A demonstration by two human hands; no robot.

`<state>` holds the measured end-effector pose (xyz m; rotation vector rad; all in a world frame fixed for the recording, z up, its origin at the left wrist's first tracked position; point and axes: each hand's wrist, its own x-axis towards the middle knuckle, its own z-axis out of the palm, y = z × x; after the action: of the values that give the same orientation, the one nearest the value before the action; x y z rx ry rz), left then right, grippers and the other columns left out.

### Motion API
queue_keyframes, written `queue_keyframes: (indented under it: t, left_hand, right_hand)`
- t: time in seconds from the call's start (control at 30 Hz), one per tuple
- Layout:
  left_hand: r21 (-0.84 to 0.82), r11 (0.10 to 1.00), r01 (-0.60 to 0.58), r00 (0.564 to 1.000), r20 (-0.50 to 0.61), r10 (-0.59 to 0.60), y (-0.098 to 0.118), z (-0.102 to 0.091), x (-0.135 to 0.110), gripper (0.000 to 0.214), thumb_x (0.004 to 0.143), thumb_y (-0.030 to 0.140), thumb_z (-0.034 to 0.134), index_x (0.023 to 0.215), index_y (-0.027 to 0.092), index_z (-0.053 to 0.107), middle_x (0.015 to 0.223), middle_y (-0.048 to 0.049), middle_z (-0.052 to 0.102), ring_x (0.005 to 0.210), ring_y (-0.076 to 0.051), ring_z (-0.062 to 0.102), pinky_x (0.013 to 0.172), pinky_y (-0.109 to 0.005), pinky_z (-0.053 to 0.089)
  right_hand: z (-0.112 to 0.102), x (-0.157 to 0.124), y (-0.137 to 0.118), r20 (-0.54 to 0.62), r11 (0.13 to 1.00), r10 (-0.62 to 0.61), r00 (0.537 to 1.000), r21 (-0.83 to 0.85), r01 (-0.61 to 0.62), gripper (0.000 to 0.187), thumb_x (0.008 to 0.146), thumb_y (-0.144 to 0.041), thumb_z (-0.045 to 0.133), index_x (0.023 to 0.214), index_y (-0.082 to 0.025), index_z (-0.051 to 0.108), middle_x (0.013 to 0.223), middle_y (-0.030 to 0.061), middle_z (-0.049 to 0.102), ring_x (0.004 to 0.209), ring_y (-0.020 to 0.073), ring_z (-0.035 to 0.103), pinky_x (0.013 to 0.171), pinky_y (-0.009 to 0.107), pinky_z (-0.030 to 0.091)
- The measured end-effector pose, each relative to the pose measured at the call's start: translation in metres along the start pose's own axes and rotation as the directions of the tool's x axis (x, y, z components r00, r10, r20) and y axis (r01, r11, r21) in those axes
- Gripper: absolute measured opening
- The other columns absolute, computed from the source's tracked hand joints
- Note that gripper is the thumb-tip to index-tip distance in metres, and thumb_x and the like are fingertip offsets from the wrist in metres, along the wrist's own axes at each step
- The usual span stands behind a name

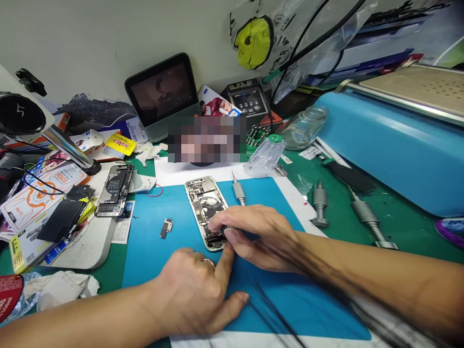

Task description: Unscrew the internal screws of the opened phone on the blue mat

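Observation:
An opened phone (205,203) with its insides bare lies on a blue mat (152,251). My left hand (197,290) rests on the mat, its forefinger stretched to press the phone's near end, the other fingers curled. My right hand (253,234) lies over the phone's lower right edge, fingers pinched on a dark tool tip that I cannot make out. A small loose metal part (166,227) lies on the mat to the left. A grey screwdriver (238,190) lies beside the phone's top right.
A second opened phone (116,189) lies at left on a white pad. Behind stand a small screen (163,96), a clear bit case (265,155), a glass jar (304,126) and a blue machine (391,145). Two metal tools (320,205) stand on the green mat.

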<state>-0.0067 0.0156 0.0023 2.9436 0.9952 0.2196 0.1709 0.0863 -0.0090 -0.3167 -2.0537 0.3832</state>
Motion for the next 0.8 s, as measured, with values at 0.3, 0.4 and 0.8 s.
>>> queue_keyframes:
  t: [0.3, 0.4, 0.8]
  left_hand:
    - [-0.038, 0.999, 0.001, 1.000, 0.018, 0.000, 0.0001, -0.0008, 0.0001, 0.043, 0.096, 0.044, 0.034, 0.110, 0.009, 0.053, 0.054, -0.0016, 0.059, 0.041, -0.022, 0.055, 0.042, -0.035, 0.035]
    - [-0.036, 0.999, 0.002, 1.000, 0.025, -0.001, 0.0002, -0.0013, 0.0000, 0.042, 0.096, 0.044, 0.034, 0.110, 0.009, 0.053, 0.054, -0.0014, 0.059, 0.041, -0.022, 0.055, 0.042, -0.035, 0.036]
    - [-0.016, 1.000, 0.004, 1.000, 0.020, -0.004, 0.0004, -0.0006, -0.0004, 0.043, 0.095, 0.045, 0.036, 0.110, 0.008, 0.052, 0.053, -0.0014, 0.059, 0.041, -0.021, 0.056, 0.043, -0.033, 0.036]
  right_hand:
    - [-0.0013, -0.0004, -0.0021, 0.077, 1.000, 0.008, 0.997, 0.028, -0.010, 0.030, 0.093, -0.010, 0.049, 0.121, -0.020, 0.050, 0.092, 0.0038, 0.073, 0.088, 0.0115, 0.070, 0.077, 0.023, 0.060]
    - [-0.0008, -0.0017, -0.0024, 0.054, 0.998, 0.005, 0.999, 0.062, -0.009, 0.037, 0.091, -0.007, 0.049, 0.126, -0.019, 0.047, 0.094, 0.0047, 0.072, 0.088, 0.0116, 0.070, 0.075, 0.023, 0.059]
    - [0.0012, 0.0000, 0.0004, 0.037, 0.999, 0.005, 0.999, 0.040, -0.006, 0.040, 0.090, -0.007, 0.050, 0.128, -0.019, 0.046, 0.085, 0.0032, 0.071, 0.082, 0.0126, 0.070, 0.072, 0.023, 0.059]
